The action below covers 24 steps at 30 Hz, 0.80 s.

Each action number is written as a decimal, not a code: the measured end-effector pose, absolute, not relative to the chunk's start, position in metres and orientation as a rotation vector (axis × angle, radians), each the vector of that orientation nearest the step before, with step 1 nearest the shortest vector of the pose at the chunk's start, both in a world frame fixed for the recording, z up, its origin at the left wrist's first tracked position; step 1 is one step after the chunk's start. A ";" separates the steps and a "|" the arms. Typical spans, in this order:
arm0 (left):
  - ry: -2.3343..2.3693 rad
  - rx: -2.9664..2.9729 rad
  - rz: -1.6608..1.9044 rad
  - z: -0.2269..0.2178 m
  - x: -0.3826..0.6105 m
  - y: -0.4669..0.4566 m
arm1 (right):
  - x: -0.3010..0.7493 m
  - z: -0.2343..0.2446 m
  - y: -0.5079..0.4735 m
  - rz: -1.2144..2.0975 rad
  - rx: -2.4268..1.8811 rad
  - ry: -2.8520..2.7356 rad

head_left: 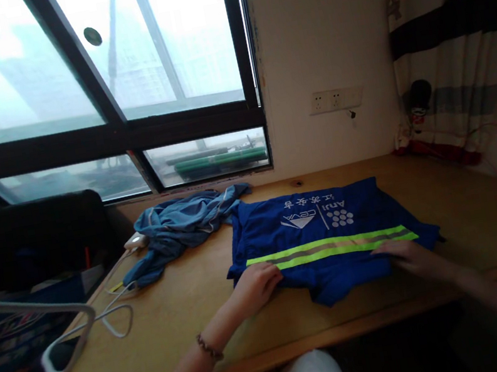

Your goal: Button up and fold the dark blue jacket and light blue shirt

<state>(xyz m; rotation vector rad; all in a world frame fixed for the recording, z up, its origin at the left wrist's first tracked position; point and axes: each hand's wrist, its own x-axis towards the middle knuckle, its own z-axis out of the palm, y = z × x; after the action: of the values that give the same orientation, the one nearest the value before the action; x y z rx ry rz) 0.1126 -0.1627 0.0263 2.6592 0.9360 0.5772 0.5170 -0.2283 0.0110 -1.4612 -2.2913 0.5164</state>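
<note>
A blue shirt (326, 224) with a yellow-green reflective stripe and white lettering lies spread on the wooden table (195, 322). My left hand (258, 284) is closed on the shirt's near left edge, fingers curled round the cloth. On the near right part of the shirt rests my right hand (406, 256), fingers stretched out flat just below the stripe's right end. A bead bracelet (209, 348) is on my left wrist.
A crumpled lighter-blue garment (183, 225) lies at the back left of the table, near a white charger and cable (121, 309). A hanger (47, 347) sticks in at the left. Behind are a window, a wall socket (335, 99) and a curtain (447, 38).
</note>
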 end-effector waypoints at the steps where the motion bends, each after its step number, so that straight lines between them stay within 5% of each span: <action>1: 0.978 2.550 0.655 0.030 0.112 -0.154 | 0.520 0.018 -0.221 0.529 -1.492 -2.222; 6: 1.357 2.270 0.673 0.029 0.110 -0.107 | 0.518 0.024 -0.175 0.602 -1.842 -2.054; 11: 1.752 2.525 0.400 0.019 0.127 -0.111 | 0.503 0.017 -0.163 0.244 -2.226 -2.178; 17: 1.098 2.894 0.802 0.035 0.186 -0.155 | 0.434 0.043 -0.178 -0.028 -1.539 -2.330; 24: 1.218 2.868 0.529 -0.027 0.226 -0.153 | 0.388 -0.033 -0.163 0.050 -1.565 -2.348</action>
<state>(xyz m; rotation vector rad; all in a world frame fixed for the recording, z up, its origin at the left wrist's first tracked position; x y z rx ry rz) 0.2262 -0.1526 -0.0272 2.8680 1.2177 0.5287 0.3884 -0.1631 -0.0333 -1.5654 -2.3478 0.0503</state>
